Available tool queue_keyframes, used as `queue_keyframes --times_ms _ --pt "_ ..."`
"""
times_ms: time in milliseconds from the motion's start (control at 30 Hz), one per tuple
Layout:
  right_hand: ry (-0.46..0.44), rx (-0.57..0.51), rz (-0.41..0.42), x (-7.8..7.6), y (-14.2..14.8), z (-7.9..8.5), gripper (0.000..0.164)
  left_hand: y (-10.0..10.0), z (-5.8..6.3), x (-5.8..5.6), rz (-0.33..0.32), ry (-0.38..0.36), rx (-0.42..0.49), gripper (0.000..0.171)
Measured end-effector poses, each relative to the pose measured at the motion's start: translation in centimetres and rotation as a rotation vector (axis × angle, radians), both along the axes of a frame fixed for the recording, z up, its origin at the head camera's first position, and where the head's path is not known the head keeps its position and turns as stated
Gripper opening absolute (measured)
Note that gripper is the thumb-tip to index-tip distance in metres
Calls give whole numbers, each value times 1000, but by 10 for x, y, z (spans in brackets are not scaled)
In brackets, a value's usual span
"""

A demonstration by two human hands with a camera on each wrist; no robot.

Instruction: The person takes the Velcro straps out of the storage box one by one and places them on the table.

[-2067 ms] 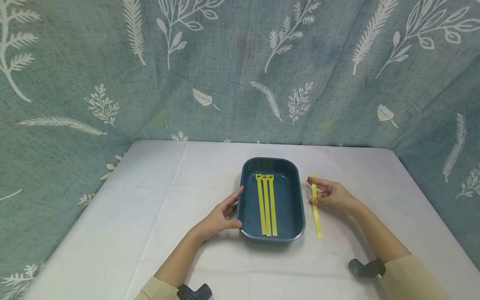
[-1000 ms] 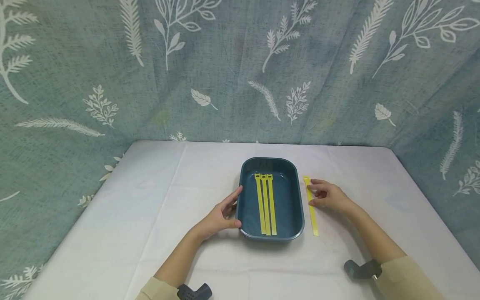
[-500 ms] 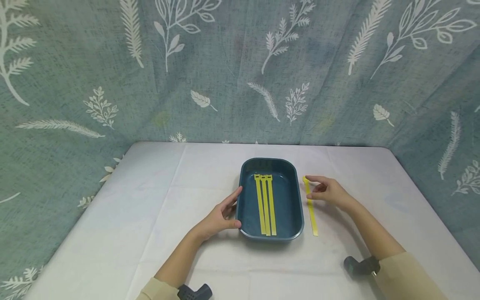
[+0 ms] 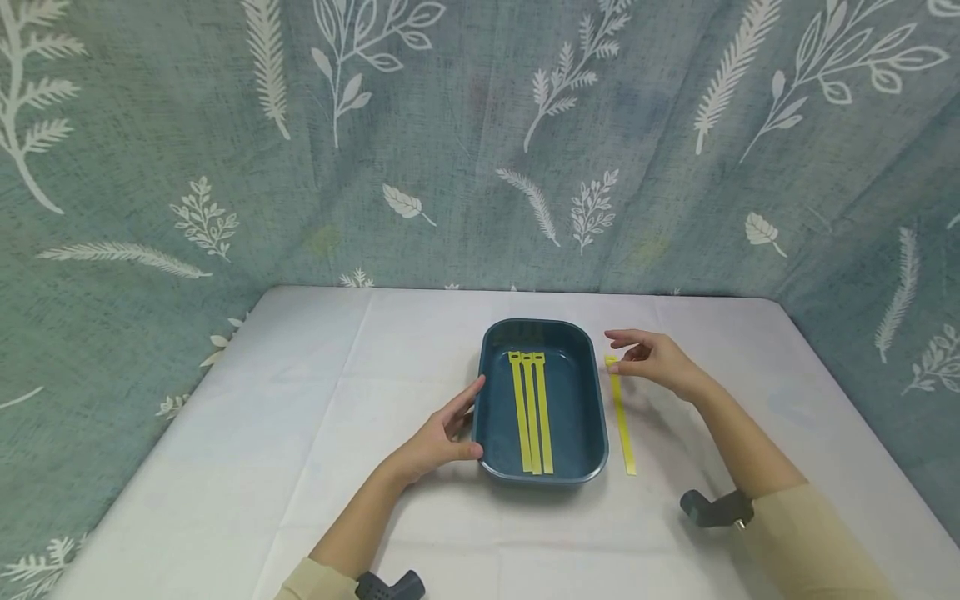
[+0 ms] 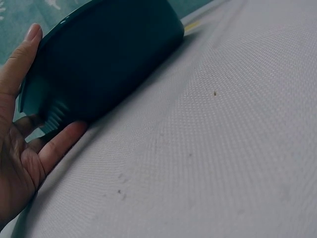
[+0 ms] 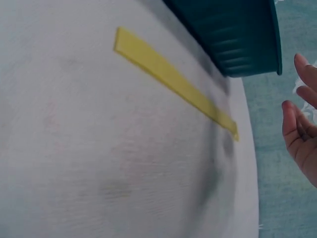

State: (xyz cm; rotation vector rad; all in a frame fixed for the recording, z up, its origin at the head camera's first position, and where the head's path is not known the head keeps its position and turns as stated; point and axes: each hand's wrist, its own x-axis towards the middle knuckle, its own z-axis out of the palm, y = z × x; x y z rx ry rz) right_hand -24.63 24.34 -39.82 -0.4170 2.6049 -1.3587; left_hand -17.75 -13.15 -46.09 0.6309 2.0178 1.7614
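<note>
A dark teal rectangular tray (image 4: 581, 400) rests on the white-covered table. Inside it, 3 yellow hook-and-loop cable ties (image 4: 532, 417) lie side by side, slotted heads at the far end. My left hand (image 4: 435, 437) touches the tray's left wall with fingers spread; the left wrist view shows a fingertip (image 5: 34, 32) near the rim. Another yellow cable tie (image 4: 623, 433) lies on the cloth just right of the tray, also seen as a yellow strip (image 6: 173, 79) in the right wrist view. Above its head end hovers my right hand (image 4: 656, 360), holding nothing, fingers loosely bent.
White cloth (image 4: 360, 350) covers the table. Behind it hangs a green-grey curtain (image 4: 450, 167) with white leaf prints, which continues down both sides. Dark wrist-worn devices (image 4: 716, 508) sit at both cuffs.
The right hand moved the loose cable tie slightly left, closer to the tray, and laid it down. It then let go and rose away toward the far end. The left hand stayed put.
</note>
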Motion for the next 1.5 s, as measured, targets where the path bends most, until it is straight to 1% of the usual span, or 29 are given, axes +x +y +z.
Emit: queue_keyframes --times_ms 133,300,533,700,867,967,1200,1333,1500 --pt "-8 7 2 -4 -5 10 64 0 0 0 -2 -5 4 95" --pt "-27 -4 16 -14 -12 22 61 -1 1 0 4 -8 3 95" --pt "-62 -2 35 -26 -22 32 62 -1 3 0 -3 -26 37 98" --pt "-101 -10 91 -37 -28 38 61 -1 3 -1 2 -33 31 100" --pt "-171 -12 144 -48 -34 42 59 0 4 -2 -4 -44 34 103" --pt "-197 -16 195 -52 -43 45 60 -1 3 -2 -2 -54 38 103" --pt "-243 -81 284 -57 -70 54 55 -3 2 -4 -5 -58 46 103" --pt "-273 -95 313 -60 -86 50 56 -3 3 -5 -5 -55 41 102" --pt "-289 -129 321 -59 -101 32 57 -3 1 -4 -14 -48 39 101"
